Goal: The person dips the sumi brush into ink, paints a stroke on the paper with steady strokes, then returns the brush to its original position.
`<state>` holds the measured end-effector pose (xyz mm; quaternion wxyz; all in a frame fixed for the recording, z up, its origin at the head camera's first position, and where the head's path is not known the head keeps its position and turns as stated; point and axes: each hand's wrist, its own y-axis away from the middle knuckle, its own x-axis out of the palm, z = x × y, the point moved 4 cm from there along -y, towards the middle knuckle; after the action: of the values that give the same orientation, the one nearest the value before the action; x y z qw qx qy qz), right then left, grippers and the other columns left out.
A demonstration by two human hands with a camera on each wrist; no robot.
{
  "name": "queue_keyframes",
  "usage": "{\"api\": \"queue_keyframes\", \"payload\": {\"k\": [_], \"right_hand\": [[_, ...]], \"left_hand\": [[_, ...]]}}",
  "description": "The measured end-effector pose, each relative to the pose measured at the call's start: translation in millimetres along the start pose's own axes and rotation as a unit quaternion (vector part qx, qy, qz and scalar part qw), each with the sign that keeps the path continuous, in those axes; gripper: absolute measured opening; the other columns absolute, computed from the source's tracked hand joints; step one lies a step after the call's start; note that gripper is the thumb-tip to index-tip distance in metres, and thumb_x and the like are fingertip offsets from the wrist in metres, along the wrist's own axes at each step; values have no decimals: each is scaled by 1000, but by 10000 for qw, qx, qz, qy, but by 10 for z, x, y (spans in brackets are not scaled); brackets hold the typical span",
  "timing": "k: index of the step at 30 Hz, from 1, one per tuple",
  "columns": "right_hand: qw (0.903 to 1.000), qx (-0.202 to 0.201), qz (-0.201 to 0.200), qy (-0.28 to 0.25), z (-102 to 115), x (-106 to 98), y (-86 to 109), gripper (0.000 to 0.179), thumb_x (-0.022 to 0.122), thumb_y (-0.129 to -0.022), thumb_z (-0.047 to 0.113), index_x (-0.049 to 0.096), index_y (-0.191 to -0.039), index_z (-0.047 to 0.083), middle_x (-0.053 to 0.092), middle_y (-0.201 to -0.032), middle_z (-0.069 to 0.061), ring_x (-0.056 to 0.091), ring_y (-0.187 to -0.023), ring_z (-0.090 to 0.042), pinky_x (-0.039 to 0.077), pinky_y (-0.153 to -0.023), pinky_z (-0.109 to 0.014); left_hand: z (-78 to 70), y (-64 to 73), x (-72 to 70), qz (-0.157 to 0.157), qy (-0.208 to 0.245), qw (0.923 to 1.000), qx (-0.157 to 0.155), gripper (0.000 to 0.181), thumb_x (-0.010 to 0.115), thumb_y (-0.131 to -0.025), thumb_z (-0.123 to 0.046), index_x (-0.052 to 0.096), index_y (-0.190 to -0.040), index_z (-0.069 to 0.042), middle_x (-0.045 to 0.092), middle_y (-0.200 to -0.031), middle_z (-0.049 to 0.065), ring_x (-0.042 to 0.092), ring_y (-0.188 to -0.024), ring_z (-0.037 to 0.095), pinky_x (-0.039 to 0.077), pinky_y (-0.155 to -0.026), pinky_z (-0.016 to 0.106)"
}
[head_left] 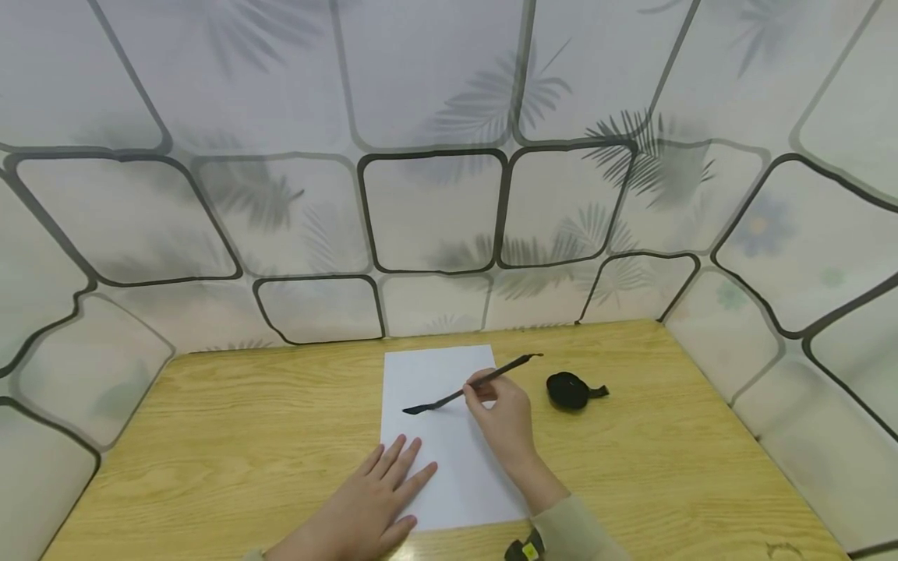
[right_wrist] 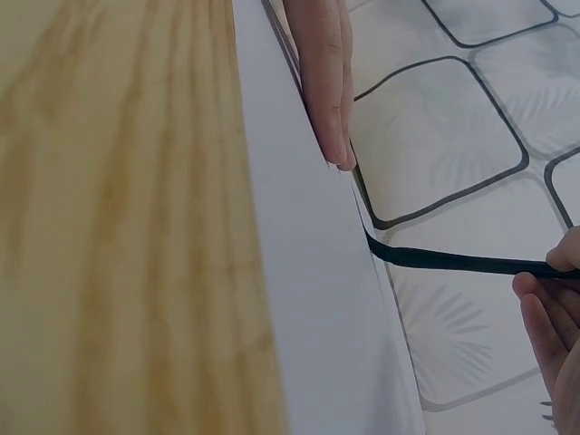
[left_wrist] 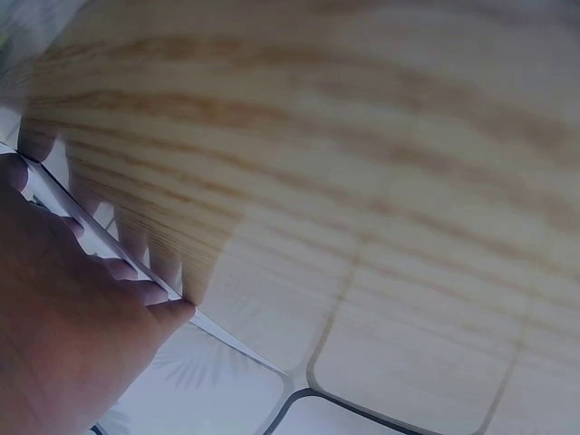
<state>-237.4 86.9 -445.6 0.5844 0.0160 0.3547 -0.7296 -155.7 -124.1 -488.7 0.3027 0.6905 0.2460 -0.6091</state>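
Observation:
A sheet of white paper (head_left: 428, 382) lies on the wooden table. My right hand (head_left: 507, 421) pinches a dark brush (head_left: 449, 397) between thumb and fingers, the handle slanting up to the right. In the right wrist view the tip of the brush (right_wrist: 453, 260) is right at the paper's surface and bends a little, while the right hand (right_wrist: 557, 313) grips the handle farther up. Fingers spread, my left hand (head_left: 372, 495) rests on the paper's lower left part. The left wrist view shows the left hand (left_wrist: 72, 317) flat along the paper.
Right of the paper stands a small black dish (head_left: 567, 391) with a short handle. A black strap-like item (head_left: 525, 548) shows beside the right sleeve (head_left: 575, 530). Patterned cloth walls (head_left: 435, 210) close off the table's (head_left: 245, 436) back and sides.

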Motion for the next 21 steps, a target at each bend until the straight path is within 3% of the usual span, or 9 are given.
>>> {"api": "queue_keyframes", "payload": {"k": [12, 21], "right_hand": [[9998, -132, -164, 16, -75, -100, -16, 8, 80, -89, -1, 76, -94, 4, 79, -87, -9, 78, -74, -20, 64, -70, -28], [9997, -69, -219, -21, -164, -143, -23, 8, 80, -89, -1, 76, -93, 5, 78, -87, -8, 77, -74, -19, 63, -70, -25]], "left_hand": [[1, 3, 7, -155, -24, 9999, 64, 63, 42, -111, -52, 35, -167, -24, 30, -174, 18, 31, -161, 40, 40, -122, 60], [1, -4, 15, -40, 29, 10000, 41, 65, 41, -111, -53, 33, -168, -25, 27, -175, 18, 29, -162, 40, 38, -123, 61]]}}
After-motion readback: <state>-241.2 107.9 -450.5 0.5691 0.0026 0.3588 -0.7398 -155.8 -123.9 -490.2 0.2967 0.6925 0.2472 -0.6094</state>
